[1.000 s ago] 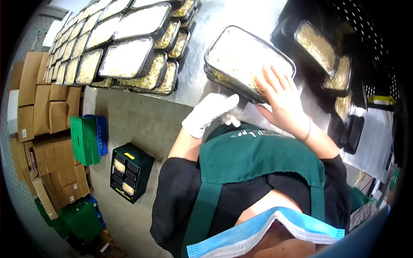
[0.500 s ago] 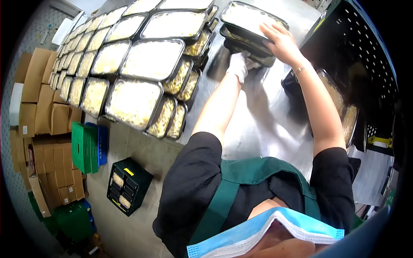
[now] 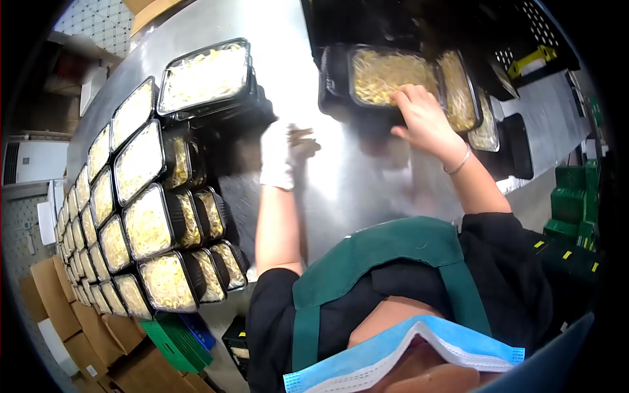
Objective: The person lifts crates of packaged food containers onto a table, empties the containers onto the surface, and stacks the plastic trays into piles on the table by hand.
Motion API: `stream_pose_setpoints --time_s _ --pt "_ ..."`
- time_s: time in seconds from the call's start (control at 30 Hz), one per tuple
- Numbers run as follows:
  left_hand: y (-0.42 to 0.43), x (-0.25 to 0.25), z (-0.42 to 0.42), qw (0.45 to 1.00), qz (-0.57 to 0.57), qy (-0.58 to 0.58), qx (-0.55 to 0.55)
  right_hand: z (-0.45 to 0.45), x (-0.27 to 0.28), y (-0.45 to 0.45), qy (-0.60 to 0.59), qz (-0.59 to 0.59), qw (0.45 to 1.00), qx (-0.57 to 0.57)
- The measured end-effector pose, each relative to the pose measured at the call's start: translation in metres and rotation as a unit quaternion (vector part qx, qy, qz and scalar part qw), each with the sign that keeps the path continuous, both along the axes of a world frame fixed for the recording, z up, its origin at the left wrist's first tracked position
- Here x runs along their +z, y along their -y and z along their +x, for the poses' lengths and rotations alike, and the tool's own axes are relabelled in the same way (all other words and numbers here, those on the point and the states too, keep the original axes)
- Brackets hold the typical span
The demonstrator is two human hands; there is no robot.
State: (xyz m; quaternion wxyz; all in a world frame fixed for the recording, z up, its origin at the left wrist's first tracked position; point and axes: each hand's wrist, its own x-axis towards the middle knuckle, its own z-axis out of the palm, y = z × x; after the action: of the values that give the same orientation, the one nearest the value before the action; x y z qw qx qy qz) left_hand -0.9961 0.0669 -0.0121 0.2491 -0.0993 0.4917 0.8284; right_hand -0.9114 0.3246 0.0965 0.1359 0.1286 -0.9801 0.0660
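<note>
My right hand point(image 3: 427, 121), bare with a bracelet at the wrist, grips the near edge of a black tray of bean sprouts point(image 3: 386, 77). Its fingers lie over the top and the thumb is below the rim. Another tray of bean sprouts point(image 3: 457, 88) sits tilted against its right side. My left hand point(image 3: 278, 154), in a white glove, is low over the steel table point(image 3: 341, 190) with nothing in it; its fingers look apart but are slightly blurred. To its upper left stands a short stack of sprout trays point(image 3: 204, 78), apart from the glove.
Rows of stacked sprout trays point(image 3: 149, 221) line the table's left side. A black perforated crate point(image 3: 524, 39) with a yellow tag stands at the upper right. Cardboard boxes point(image 3: 59, 295) and green crates point(image 3: 177, 344) are at lower left; more green crates point(image 3: 569, 203) stand right.
The view has swung right. Both hands have left the short stack of trays; my right hand is now on a tray by the black crate, and the left is empty.
</note>
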Motion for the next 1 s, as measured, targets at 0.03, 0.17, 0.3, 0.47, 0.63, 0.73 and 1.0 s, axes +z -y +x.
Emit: stream_pose_setpoints --time_s 0.03,0.17,0.3,0.47,0.63,0.73,1.0 --pt "-0.027 0.0 0.015 0.999 -0.008 -0.039 -0.012 0.001 -0.018 -0.013 0.001 -0.001 1.0 0.006" --pt "-0.093 0.038 0.09 0.997 -0.026 -0.063 -0.026 0.033 -0.027 -0.002 -0.108 -0.082 0.978 0.158" --pt "-0.08 0.028 0.165 0.998 0.019 0.049 0.021 0.101 0.011 0.004 -0.024 -0.114 0.971 0.21" --pt "-0.049 0.018 0.22 0.998 0.006 0.027 0.056 0.067 -0.018 -0.111 -0.158 -0.246 0.936 -0.198" --pt "-0.023 0.048 0.221 0.954 -0.195 -0.008 -0.229 0.09 -0.015 -0.141 0.143 -0.807 0.563 -0.103" --pt "-0.04 0.069 0.236 0.98 -0.023 0.025 -0.196 0.11 -0.013 -0.099 0.317 -0.768 0.554 0.047" --pt "-0.039 0.075 0.237 0.996 0.002 -0.049 0.069 0.093 -0.072 -0.201 0.035 -0.005 0.946 -0.321"
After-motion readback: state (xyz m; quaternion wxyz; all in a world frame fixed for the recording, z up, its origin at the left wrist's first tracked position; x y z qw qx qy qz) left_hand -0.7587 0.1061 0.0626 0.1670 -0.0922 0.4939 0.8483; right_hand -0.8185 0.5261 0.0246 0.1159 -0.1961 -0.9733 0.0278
